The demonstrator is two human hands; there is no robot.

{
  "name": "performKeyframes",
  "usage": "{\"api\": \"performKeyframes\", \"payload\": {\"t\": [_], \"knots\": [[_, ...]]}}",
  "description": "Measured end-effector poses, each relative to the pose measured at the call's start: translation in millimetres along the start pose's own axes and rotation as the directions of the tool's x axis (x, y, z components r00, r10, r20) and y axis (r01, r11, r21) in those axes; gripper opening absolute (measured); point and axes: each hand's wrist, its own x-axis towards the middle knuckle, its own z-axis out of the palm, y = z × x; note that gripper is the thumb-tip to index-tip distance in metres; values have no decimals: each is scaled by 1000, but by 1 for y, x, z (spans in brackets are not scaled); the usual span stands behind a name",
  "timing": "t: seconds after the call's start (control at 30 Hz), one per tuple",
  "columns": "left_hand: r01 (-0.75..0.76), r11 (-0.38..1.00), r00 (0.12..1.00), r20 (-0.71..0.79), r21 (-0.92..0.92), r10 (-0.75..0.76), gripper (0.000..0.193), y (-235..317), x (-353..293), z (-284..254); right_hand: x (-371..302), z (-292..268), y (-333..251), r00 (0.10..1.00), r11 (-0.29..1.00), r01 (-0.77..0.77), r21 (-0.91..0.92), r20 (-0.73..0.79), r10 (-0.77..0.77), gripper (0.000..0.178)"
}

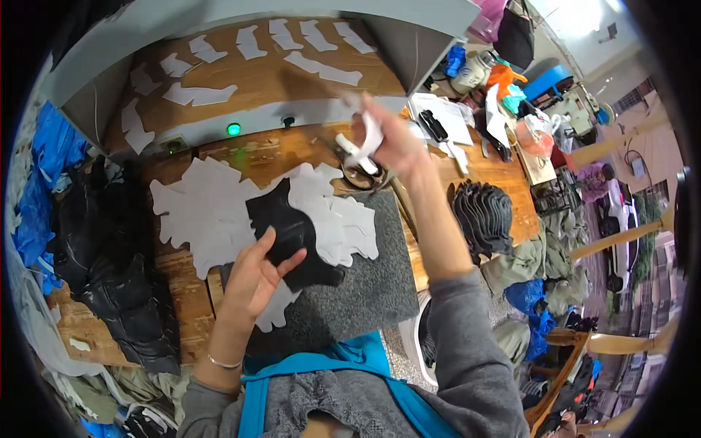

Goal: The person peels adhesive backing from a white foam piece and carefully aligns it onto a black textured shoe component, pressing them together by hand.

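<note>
My left hand [255,279] grips the lower left edge of a black cut piece [288,226], shaped with curved edges and a smooth crease. The piece lies over a dark grey pad [376,296] and white cut pieces. My right hand [398,142] is raised to the right of it, closed on a thin white curved strip [371,139] and partly smeared by motion. Below that hand lie a white-handled tool [356,155] and a dark round dish, partly hidden. Overlapping white cut pieces [204,212] with notched edges spread on the wooden table left of the pad.
Under a grey hood, several white pieces [252,42] lie on a brown surface; a green light [234,129] glows on its front edge. A black stack [117,255] stands left, another pile of black pieces [482,217] right. Papers [445,117] and a sewing machine [580,109] are farther right.
</note>
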Motion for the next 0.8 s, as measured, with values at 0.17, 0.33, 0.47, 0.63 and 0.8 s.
{"api": "performKeyframes", "payload": {"t": [0.17, 0.33, 0.47, 0.63, 0.8], "knots": [[-59, 995, 992, 117, 76, 50, 24, -17, 13, 10, -131, 71, 73, 996, 915, 65, -397, 88, -33, 30], [-175, 952, 970, 208, 251, 124, 25, -34, -9, 5, -172, 88, 117, 961, 745, 271, -609, 131, -243, 27], [-266, 937, 925, 335, 226, 182, 34, -47, -36, 19, -197, 90, 112, 851, 505, 379, -776, 79, -518, 19], [-96, 987, 973, 222, 128, 66, 34, -33, -61, 20, -227, 110, 91, 602, 464, 614, -639, -1, -798, 19], [-29, 970, 988, 152, 240, -8, 34, -34, -77, 11, -233, 114, 122, 472, 411, 698, -586, -55, -880, 21]]}}
